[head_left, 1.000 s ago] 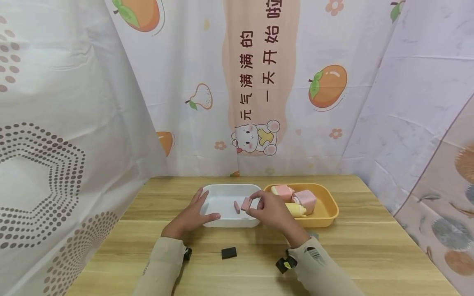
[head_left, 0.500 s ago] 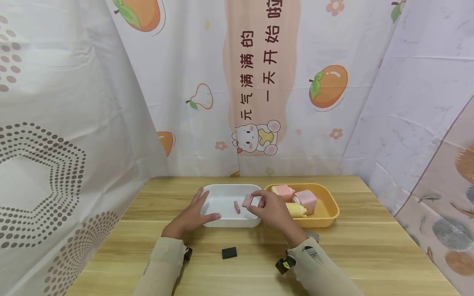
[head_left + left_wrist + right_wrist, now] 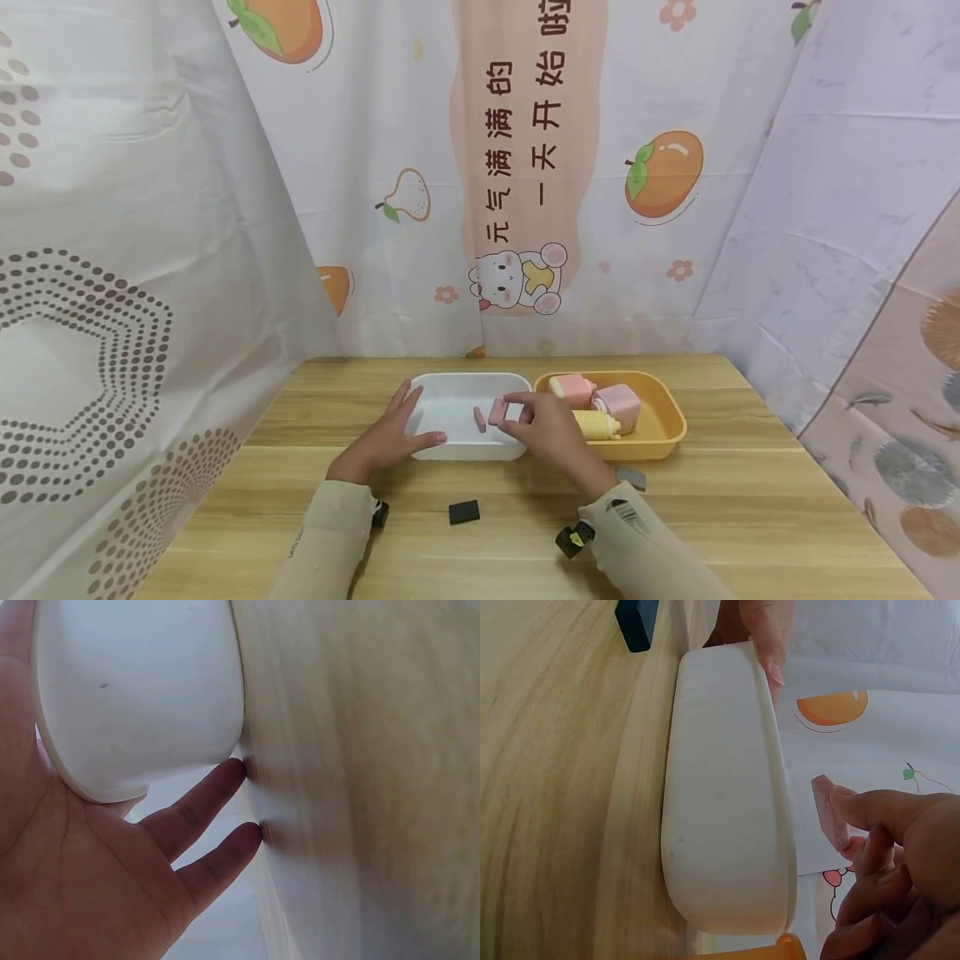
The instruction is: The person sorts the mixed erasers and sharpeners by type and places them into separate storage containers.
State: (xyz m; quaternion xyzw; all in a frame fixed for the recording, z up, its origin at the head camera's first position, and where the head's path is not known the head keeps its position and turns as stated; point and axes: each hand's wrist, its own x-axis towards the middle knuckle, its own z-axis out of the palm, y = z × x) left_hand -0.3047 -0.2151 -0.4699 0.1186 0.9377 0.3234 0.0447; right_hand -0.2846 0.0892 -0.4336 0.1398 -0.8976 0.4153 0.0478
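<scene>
I'm seeing the left hand (image 3: 390, 437) lying against the left near corner of the white rectangular plastic tray (image 3: 459, 451), fingers straight along its wall and rim, steadying rather than gripping; the left wrist view is showing the palm flat on the tray's rounded outer wall (image 3: 142, 697) with 2 fingertips touching the light wooden table (image 3: 720, 508). Inside the tray 1 small pink slab piece (image 3: 479, 418) is lying on the floor. Just right of it the right hand (image 3: 543, 425) is pinching a second small pink rectangular block (image 3: 498, 412) between thumb and fingertips, over the tray's right end; the right wrist view is showing the block (image 3: 826, 810) held by its edge above the rim. I'm judging the block light, stiff and smooth, so a pinch across its short sides should be holding it. Further right, an orange plastic tray (image 3: 670, 425) is holding pink and yellow toy containers (image 3: 600, 407). 2 dark flat squares (image 3: 463, 511) are lying on the table near the sleeves.
</scene>
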